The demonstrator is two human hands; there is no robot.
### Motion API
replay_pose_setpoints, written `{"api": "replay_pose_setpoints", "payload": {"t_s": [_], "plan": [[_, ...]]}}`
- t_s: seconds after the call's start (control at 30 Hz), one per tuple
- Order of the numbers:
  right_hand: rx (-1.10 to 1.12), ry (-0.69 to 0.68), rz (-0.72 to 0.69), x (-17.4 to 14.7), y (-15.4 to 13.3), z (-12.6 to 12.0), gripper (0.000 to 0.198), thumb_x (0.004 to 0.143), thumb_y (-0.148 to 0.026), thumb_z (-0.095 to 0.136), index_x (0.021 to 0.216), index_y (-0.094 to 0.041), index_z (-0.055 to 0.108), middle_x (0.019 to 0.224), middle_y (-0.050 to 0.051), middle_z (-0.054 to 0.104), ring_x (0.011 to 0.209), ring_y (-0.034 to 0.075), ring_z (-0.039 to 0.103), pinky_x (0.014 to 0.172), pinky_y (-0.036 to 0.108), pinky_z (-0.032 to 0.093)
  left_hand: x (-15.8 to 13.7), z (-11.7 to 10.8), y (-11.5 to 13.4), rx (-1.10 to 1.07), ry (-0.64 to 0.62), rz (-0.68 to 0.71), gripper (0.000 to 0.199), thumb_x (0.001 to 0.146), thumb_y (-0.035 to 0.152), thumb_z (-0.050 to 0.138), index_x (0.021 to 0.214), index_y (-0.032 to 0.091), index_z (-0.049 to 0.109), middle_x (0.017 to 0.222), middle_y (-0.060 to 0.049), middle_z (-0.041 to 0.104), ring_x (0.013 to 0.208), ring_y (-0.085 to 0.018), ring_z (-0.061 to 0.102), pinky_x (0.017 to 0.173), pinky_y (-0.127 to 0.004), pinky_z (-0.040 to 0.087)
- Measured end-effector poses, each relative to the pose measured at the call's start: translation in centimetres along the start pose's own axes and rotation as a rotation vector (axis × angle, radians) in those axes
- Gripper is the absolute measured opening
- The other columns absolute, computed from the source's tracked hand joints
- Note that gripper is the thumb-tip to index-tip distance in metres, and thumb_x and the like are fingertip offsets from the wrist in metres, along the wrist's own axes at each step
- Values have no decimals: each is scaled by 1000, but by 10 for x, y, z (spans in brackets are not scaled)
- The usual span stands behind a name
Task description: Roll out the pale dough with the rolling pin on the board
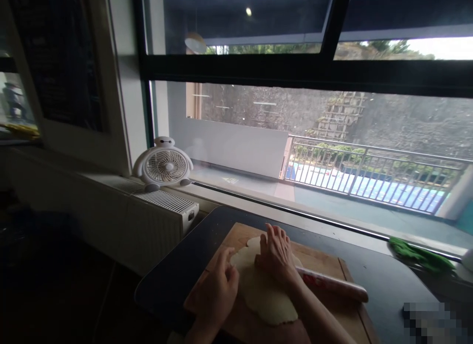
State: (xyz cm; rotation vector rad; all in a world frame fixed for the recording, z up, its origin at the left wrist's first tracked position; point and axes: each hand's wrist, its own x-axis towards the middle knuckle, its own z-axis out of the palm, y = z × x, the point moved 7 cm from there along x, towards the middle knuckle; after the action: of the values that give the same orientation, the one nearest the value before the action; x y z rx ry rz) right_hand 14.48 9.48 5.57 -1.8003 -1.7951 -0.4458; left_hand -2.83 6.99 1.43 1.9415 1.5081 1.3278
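A flat, uneven round of pale dough (264,294) lies on a wooden board (238,233). My right hand (275,250) is palm down on a rolling pin (332,283), over the upper part of the dough. The pin's short left end pokes out below the thumb, and its long right end reaches past the board's right side. At the dough's left edge is my left hand (220,285), thumb and forefinger apart, with nothing visible in it. Whether its fingertips touch the dough I cannot tell; its other fingers are partly hidden.
The board rests on a dark table (177,265) against a window sill. Left of it, a white fan (168,165) stands on a radiator (166,211). A green cloth (421,255) lies at the right, and a blurred, pixelated object (428,322) sits on the near right.
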Motion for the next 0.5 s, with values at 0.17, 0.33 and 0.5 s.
{"api": "replay_pose_setpoints", "payload": {"t_s": [0.17, 0.33, 0.5], "plan": [[114, -11, -1, -34, -8, -12, 29, 90, -30, 29, 114, -25, 44, 105, 4, 56, 98, 18, 50, 87, 33, 34, -2, 4, 4, 61, -41, -31, 37, 82, 23, 42, 119, 22, 45, 92, -3, 67, 86, -18, 64, 75, -28, 47], [168, -111, 53, -13, 14, -1, 28, 92, -30, 23, 106, -21, 46, 83, 3, 64, 75, 16, 61, 65, 27, 40, -5, 28, 9, 182, -102, -34, 50, 79, 19, 46, 128, 22, 38, 116, -9, 59, 101, -22, 59, 82, -32, 46], [73, -86, -137, -21, 36, -7, 27, 91, -28, 27, 102, -21, 51, 81, 4, 65, 67, 15, 61, 58, 25, 39, 20, 35, 22, 7, -151, 191, 48, 81, 8, 34, 127, 23, 39, 127, -4, 50, 118, -14, 45, 97, -27, 37]]}}
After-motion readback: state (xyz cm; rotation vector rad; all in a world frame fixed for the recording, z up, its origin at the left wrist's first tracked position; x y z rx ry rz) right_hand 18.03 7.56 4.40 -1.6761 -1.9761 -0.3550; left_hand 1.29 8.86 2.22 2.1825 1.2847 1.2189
